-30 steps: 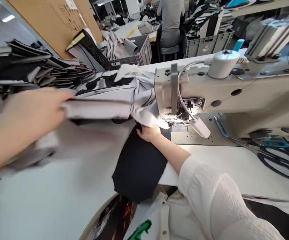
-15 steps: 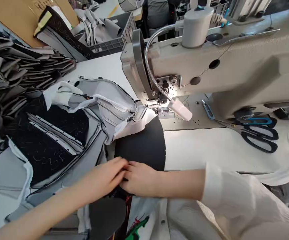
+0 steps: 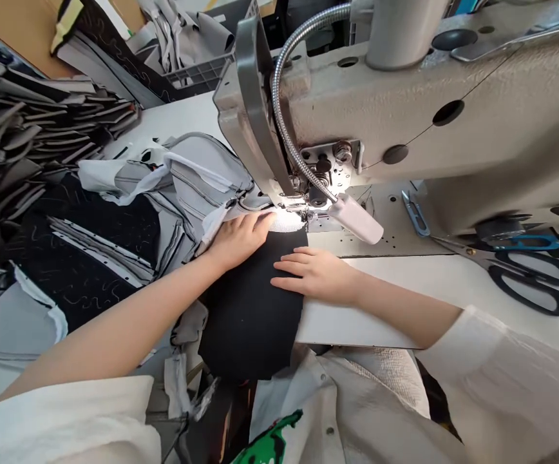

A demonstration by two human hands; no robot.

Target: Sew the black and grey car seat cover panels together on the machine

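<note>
A black panel [image 3: 253,316] runs from the lit needle area of the sewing machine [image 3: 303,216] down over the table's front edge. My left hand [image 3: 243,240] rests on the seam between this panel and the light grey fabric piece [image 3: 195,177], its fingertips close to the presser foot. Its fingers are fairly flat, thumb toward the needle. My right hand [image 3: 321,274] lies on the panel's right edge with fingers spread, a little below the needle plate. The grey piece spreads out left of the machine, joined to black patterned fabric [image 3: 91,258].
Large black-handled scissors [image 3: 525,270] and small blue snips [image 3: 415,214] lie at the right. A lamp head [image 3: 357,218] hangs right of the needle. Stacked cut pieces [image 3: 28,135] fill the left, and a grey crate [image 3: 202,74] of fabric stands behind.
My hands have parted and moved up toward the needle, the left onto the seam and the right onto the panel's edge. The panel now shows flatter and longer. The view has come closer to the machine.
</note>
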